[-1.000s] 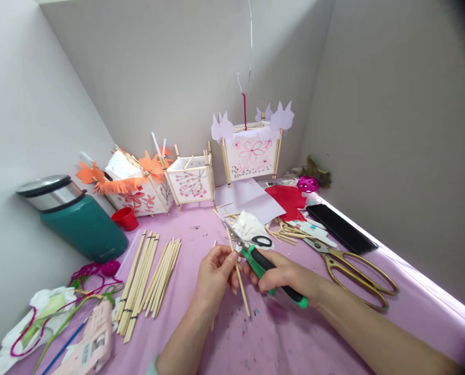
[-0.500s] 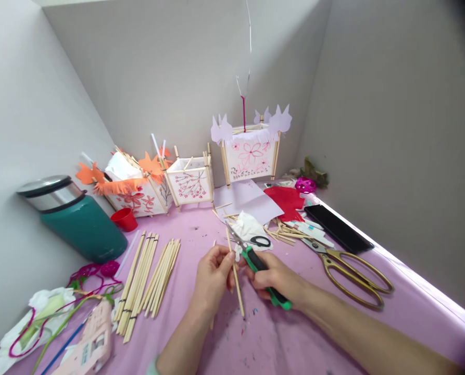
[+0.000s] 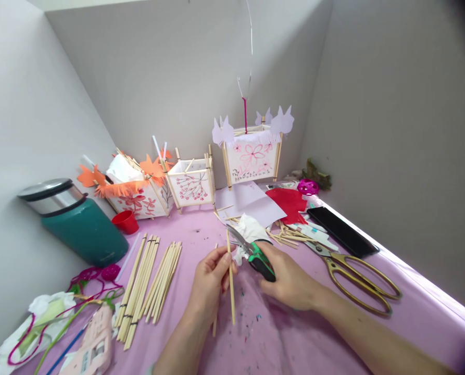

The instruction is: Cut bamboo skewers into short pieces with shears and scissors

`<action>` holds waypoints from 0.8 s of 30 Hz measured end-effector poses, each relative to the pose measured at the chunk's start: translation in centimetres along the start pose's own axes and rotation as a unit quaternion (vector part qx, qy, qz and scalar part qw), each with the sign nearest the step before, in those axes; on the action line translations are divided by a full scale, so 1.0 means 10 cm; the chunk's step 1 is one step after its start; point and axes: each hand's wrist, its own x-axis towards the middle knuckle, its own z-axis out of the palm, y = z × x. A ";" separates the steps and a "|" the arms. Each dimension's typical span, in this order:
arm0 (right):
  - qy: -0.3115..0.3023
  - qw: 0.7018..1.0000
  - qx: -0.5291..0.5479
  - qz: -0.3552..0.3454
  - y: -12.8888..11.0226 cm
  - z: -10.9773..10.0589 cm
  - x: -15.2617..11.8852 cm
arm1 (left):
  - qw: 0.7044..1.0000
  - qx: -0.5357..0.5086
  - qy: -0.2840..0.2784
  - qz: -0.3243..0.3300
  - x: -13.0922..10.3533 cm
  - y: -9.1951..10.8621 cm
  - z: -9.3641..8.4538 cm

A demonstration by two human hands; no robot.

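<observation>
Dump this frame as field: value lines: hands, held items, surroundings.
left hand: pinching a wooden stick
right hand: gripping green-and-black snips
blades: at the stick's upper part; contact unclear
picture left: laid-out sticks, red cup, teal bottle
picture right: gold-handled scissors, black phone
back: three decorated paper boxes with stick frames

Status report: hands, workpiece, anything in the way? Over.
Left grip on thin pale wooden stick. Right grip around green-and-black-handled metal scissors, blades by stick's upper end. Crumpled white tissue just beyond blades.
</observation>
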 end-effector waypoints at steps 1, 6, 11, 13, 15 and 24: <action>0.016 0.999 -0.048 -0.009 0.01 0.01 0.00 | 1.000 -0.002 0.002 -0.002 0.00 0.00 -0.01; 0.040 0.986 -0.159 -0.024 0.05 0.05 0.00 | 1.000 -0.004 0.010 -0.006 -0.02 0.01 -0.03; 0.044 0.980 -0.190 -0.031 0.05 0.06 -0.01 | 1.000 0.001 0.017 -0.019 -0.03 0.00 -0.04; 0.038 0.980 -0.193 -0.031 0.05 0.06 -0.01 | 1.000 0.002 0.016 -0.020 -0.03 0.00 -0.04; 0.031 0.980 -0.193 -0.028 0.05 0.06 -0.01 | 1.000 0.003 0.017 -0.023 -0.03 -0.01 -0.04; 0.003 0.984 -0.176 0.000 0.09 0.07 -0.01 | 0.999 -0.011 0.017 -0.043 -0.03 -0.02 -0.04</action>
